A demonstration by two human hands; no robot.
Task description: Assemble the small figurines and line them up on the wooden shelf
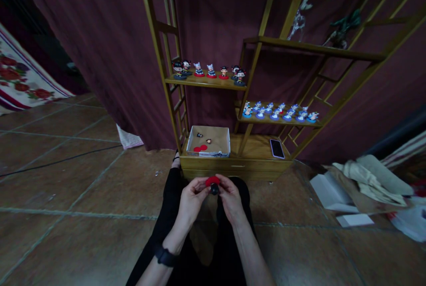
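Between my two hands, above my lap, is a small figurine [214, 189] with a dark rounded top and a round red base [212, 180]. My left hand [193, 195] pinches it from the left. From the other side, the fingers of my right hand [229, 195] close on it too. The figurine's details are too small to make out. Just ahead, an open cardboard box [224, 137] on the low shelf holds two small figurine pieces [208, 141] and two red discs [200, 148].
Several figurines [211, 72] line the upper left shelf, and several blue-white ones [275, 113] fill the right shelf. A phone [277, 148] lies on the cabinet [259, 166]. White boxes [333, 192] and cloth [369, 181] lie on the floor at right; a cable [66, 159] runs at left.
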